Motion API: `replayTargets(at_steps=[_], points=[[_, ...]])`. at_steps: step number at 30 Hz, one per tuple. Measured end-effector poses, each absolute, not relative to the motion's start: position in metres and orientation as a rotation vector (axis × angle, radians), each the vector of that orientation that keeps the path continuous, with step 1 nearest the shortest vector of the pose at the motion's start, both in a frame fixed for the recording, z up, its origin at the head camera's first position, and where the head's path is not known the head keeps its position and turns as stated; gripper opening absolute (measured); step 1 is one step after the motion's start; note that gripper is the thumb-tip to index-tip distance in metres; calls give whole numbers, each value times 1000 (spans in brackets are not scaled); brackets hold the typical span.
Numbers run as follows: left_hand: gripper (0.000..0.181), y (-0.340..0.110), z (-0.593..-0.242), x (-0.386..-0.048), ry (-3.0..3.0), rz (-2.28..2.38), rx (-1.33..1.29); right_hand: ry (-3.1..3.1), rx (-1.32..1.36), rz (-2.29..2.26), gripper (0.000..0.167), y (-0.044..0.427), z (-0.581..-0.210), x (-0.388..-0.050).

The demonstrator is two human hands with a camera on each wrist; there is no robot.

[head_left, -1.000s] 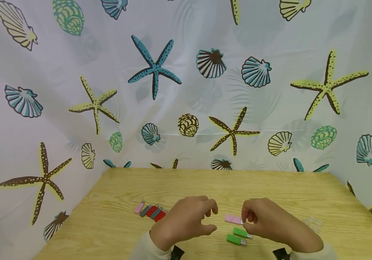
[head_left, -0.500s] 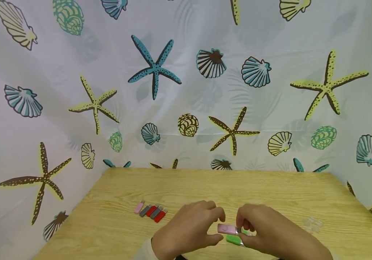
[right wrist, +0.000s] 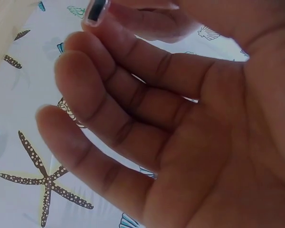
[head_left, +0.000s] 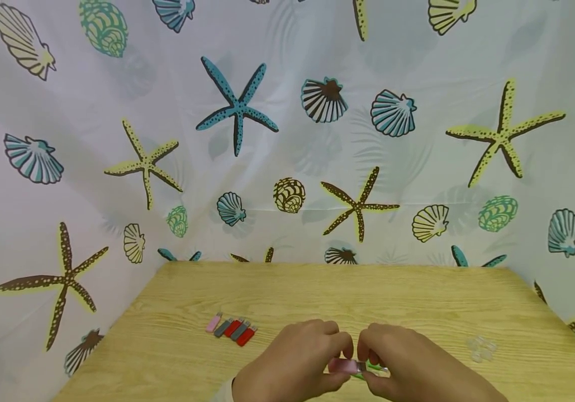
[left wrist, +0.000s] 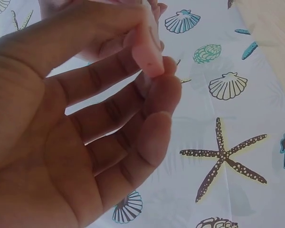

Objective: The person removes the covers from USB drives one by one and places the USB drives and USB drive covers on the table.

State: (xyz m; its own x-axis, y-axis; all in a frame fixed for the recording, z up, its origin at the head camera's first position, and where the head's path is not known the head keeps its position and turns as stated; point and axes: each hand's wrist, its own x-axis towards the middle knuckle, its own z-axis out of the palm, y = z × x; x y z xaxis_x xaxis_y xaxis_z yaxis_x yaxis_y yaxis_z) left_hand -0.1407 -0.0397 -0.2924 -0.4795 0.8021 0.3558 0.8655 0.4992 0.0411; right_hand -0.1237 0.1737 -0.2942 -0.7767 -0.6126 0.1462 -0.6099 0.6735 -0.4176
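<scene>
Between both hands is a pink USB stick [head_left: 342,366], raised off the table. My left hand [head_left: 294,360] pinches its pink end between thumb and index finger; in the left wrist view the pink body [left wrist: 148,52] shows at those fingertips. My right hand [head_left: 413,360] pinches the metal end, and in the right wrist view a clear cap-like piece with dark metal inside [right wrist: 96,12] sits at the fingertips. Green USB sticks [head_left: 375,367] lie on the table behind the hands, mostly hidden.
On the wooden table [head_left: 166,312], a pink stick [head_left: 213,322] and a row of grey and red sticks [head_left: 246,336] lie at the left. Small clear pieces [head_left: 481,348] lie at the right. A patterned cloth [head_left: 287,139] hangs around the table.
The pink stick has moved left and down in the right hand. My left fingers have closed on its pink end, and the two hands have come together.
</scene>
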Motion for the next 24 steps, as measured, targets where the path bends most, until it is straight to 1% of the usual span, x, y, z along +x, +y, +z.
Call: replayTargets(at_steps=[8, 16, 24], points=[[10, -40, -291, -140, -2461, -336, -1418, 2894, -1067, -704, 12, 173, -294, -121], [9, -40, -290, -141, -2516, -346, -1434, 2834, -1006, -725, 10, 171, -294, -122], [9, -40, -291, -140, -2492, -341, -1429, 2822, -1022, -745, 14, 168, -294, -122]])
